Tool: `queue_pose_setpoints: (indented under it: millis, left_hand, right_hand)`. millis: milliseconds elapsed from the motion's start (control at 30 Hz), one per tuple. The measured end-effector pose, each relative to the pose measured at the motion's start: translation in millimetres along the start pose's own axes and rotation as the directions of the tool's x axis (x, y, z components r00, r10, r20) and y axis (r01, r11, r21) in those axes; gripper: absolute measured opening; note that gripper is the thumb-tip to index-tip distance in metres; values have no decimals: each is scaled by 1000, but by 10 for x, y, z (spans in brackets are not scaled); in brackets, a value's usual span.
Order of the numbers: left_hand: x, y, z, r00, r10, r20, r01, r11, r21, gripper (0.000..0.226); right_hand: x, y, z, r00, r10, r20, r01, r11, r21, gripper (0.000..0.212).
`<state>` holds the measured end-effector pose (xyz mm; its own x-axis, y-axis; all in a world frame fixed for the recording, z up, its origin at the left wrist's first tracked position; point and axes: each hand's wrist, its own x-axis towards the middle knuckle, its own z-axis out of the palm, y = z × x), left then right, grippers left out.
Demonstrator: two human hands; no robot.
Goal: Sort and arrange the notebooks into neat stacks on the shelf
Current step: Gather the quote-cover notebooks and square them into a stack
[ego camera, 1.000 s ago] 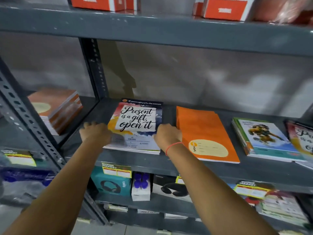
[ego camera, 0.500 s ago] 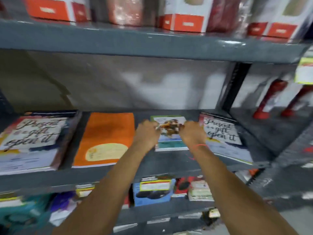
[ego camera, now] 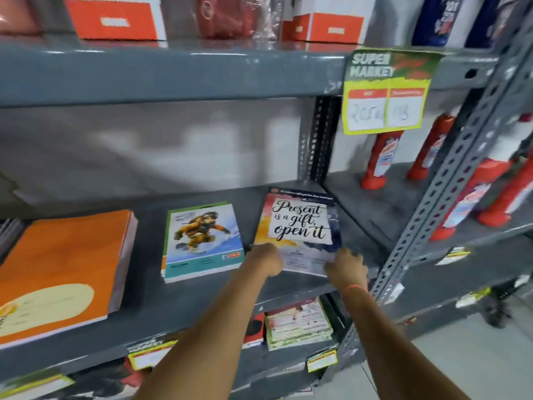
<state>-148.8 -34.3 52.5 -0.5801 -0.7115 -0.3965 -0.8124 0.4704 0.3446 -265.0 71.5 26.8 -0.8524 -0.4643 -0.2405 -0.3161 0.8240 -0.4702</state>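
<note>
On the grey middle shelf [ego camera: 202,301] lie three piles of notebooks. At the right is a "Present is a gift, open it" notebook [ego camera: 300,223]; my left hand [ego camera: 266,259] grips its near left corner and my right hand [ego camera: 346,268] grips its near right corner. Left of it sits a stack with a cartoon figure cover [ego camera: 202,241], squared up and untouched. At the far left is a thick orange stack [ego camera: 63,264], partly cut off by the frame edge.
A perforated steel upright [ego camera: 432,223] stands just right of my right hand. Red and white bottles [ego camera: 380,160] fill the bay beyond it. A supermarket price tag [ego camera: 386,90] hangs from the upper shelf. Boxes and packets sit on the shelves above and below.
My view swung right along the shelf. My hands left the left-hand "Present" stack, passed over the cartoon-cover stack, and now hold the right-hand "Present" notebook by its near corners.
</note>
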Motion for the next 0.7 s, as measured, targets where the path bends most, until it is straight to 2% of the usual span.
queue_pose_setpoints:
  millis: [133,333,433,500,600,700]
  left_hand:
    - [64,92,34,997,-77,-17,77,997,15,28]
    - [52,195,51,968,-222,-117,216,974,-66,55]
    - [46,200,51,964,-214,-159,220,975,21,59]
    - [51,184,23,965,-200,-172,207,978,22,53]
    - [22,160,-72,956,-206,-208,187,976,-108,45]
    - [-8,128,-176,943,-243,-226,134,902,-410,37]
  right_hand:
    - [106,-14,-36,998,50,45,-54,993,100,47]
    - [226,64,-60,982,141,122,-169,947,271,60]
    - [260,97,-84,966,143,214,-219,893,392,41]
    - [270,111,-109,952,155,263,-259,864,431,34]
    - [324,144,-147,949,158,274,-266,867,421,29]
    - [336,207,-166,955,149,258,-263,831,491,23]
